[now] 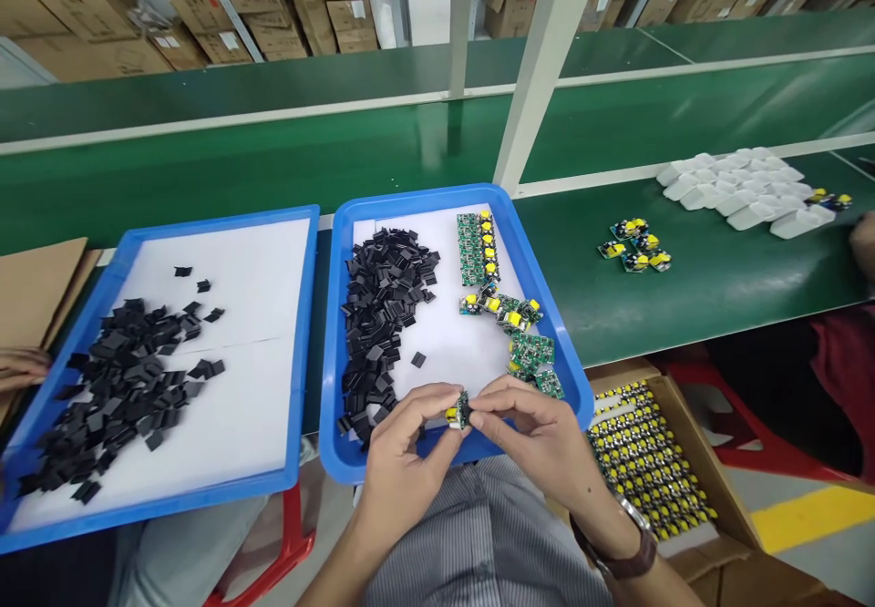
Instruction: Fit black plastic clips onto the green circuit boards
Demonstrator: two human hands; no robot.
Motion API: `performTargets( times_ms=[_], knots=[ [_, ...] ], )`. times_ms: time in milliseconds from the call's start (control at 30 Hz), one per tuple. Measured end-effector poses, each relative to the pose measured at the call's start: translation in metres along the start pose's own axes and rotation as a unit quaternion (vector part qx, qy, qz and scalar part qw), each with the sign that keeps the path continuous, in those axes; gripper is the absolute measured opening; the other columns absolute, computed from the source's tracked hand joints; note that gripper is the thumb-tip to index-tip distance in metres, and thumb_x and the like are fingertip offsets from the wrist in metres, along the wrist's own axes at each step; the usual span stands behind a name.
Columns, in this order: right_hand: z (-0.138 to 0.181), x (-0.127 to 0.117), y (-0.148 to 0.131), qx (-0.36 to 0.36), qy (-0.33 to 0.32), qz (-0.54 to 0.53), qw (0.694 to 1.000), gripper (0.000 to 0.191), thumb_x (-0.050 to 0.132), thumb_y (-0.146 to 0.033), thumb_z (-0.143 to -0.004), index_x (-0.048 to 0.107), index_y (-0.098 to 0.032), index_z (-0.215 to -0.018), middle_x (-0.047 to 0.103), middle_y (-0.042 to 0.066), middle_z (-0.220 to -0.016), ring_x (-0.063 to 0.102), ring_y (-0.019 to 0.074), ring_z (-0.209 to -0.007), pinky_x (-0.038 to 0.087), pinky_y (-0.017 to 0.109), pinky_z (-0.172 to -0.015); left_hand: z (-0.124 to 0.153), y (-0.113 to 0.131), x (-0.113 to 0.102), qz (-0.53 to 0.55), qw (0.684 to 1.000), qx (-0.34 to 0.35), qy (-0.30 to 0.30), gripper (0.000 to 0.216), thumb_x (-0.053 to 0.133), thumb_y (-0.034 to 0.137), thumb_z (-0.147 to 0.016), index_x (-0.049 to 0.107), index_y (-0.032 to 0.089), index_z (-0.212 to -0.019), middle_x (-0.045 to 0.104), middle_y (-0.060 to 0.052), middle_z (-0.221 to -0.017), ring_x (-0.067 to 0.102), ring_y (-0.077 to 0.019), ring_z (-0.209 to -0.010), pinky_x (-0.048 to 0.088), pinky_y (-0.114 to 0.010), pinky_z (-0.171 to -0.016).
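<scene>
PCB [463, 409] w/ yellow component is up btwn both hands, over near rim of blue tray [410, 196]. Stands on edge, long axis roughly fore-aft, green face to R. L hand [414, 438]: thumb + index closed on its far & near ends, firm pinch. R hand [537, 417]: thumb + index nearly together, tips at green face; can't tell if they grip PCB or a small blk pc. Both hands equally close.

Nearest loose blk clip [418, 359]: fwd-left of fingertips, flat on tray liner, nothing btwn. Blk clip pile [383, 288] along tray's L side, partly behind L hand. PCB row [471, 250] far R, neat; PCB cluster [512, 311] + face-down PCBs [533, 350] just past R hand, crowding that side. Carton of PCBs [711, 479] lower R, outside tray.
</scene>
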State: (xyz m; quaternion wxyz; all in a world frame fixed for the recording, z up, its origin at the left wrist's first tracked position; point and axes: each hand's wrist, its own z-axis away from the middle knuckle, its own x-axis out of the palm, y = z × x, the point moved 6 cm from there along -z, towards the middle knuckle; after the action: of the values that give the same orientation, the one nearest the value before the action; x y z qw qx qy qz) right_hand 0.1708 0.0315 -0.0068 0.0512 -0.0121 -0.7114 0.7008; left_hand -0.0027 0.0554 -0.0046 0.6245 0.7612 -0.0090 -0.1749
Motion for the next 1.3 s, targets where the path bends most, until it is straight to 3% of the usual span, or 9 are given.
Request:
performTargets(
  times_ms=[167, 367, 533, 800, 1033, 1300],
  knots=[
    [-0.003, 0.000, -0.006, -0.019, -0.012, 0.039, 0.999, 0.015, 0.074, -0.020, -0.093, 0.085, -0.029, -0.099, 0.076, 0.002, -0.083, 0.070, 0.0174, -0.077, 0.057, 0.032, -0.069, 0.000, -0.002, 0.004, 0.008, 0.999, -0.011, -0.039, 0.036, 0.073, 0.008, -0.091, 0.075, 0.027, -0.121, 0.079, -0.007, -0.122, 0.076, -0.0233, -0.113, 0.063, -0.041, -0.101],
    [-0.005, -0.001, -0.002, 0.010, -0.008, 0.069, 0.998, 0.009, 0.075, -0.020, -0.090, 0.083, -0.025, -0.091, 0.074, 0.003, -0.080, 0.070, 0.0181, -0.074, 0.056, 0.031, -0.066, -0.001, 0.010, 0.003, -0.020, 0.997, 0.074, -0.029, 0.034, 0.071, 0.003, -0.091, 0.075, 0.026, -0.115, 0.080, -0.007, -0.115, 0.076, -0.0237, -0.110, 0.064, -0.042, -0.095],
    [0.000, 0.000, -0.014, -0.044, 0.033, 0.126, 0.990, 0.014, 0.072, -0.014, -0.091, 0.081, -0.023, -0.094, 0.075, 0.002, -0.079, 0.070, 0.0169, -0.073, 0.056, 0.030, -0.069, -0.002, 0.012, 0.005, -0.047, 0.994, 0.096, -0.015, 0.037, 0.069, 0.001, -0.090, 0.073, 0.026, -0.118, 0.080, -0.007, -0.114, 0.075, -0.0224, -0.109, 0.063, -0.041, -0.095],
    [-0.001, -0.002, -0.002, 0.024, 0.027, 0.050, 0.998, 0.008, 0.077, -0.019, -0.087, 0.081, -0.022, -0.093, 0.076, 0.003, -0.082, 0.073, 0.0159, -0.074, 0.062, 0.027, -0.070, -0.001, 0.017, 0.005, -0.039, 0.983, 0.178, -0.009, 0.044, 0.070, -0.006, -0.087, 0.072, 0.020, -0.122, 0.078, -0.010, -0.117, 0.073, -0.0229, -0.111, 0.062, -0.041, -0.094],
    [-0.002, 0.002, 0.011, 0.108, -0.025, -0.055, 0.992, 0.014, 0.080, -0.030, -0.087, 0.078, -0.020, -0.097, 0.078, 0.004, -0.085, 0.075, 0.0173, -0.076, 0.064, 0.032, -0.074, 0.000, 0.010, 0.006, 0.006, 0.993, 0.118, -0.018, 0.042, 0.074, -0.003, -0.086, 0.072, 0.021, -0.121, 0.078, -0.009, -0.116, 0.074, -0.0223, -0.109, 0.063, -0.039, -0.093],
    [-0.003, 0.000, -0.003, 0.042, -0.038, 0.054, 0.997, 0.006, 0.072, -0.022, -0.091, 0.076, -0.020, -0.088, 0.073, 0.002, -0.083, 0.069, 0.0154, -0.075, 0.056, 0.028, -0.070, -0.001, 0.012, 0.006, 0.005, 0.992, 0.122, -0.034, 0.042, 0.073, -0.003, -0.087, 0.072, 0.021, -0.121, 0.078, -0.009, -0.117, 0.073, -0.0217, -0.110, 0.061, -0.040, -0.095]
  ],
)
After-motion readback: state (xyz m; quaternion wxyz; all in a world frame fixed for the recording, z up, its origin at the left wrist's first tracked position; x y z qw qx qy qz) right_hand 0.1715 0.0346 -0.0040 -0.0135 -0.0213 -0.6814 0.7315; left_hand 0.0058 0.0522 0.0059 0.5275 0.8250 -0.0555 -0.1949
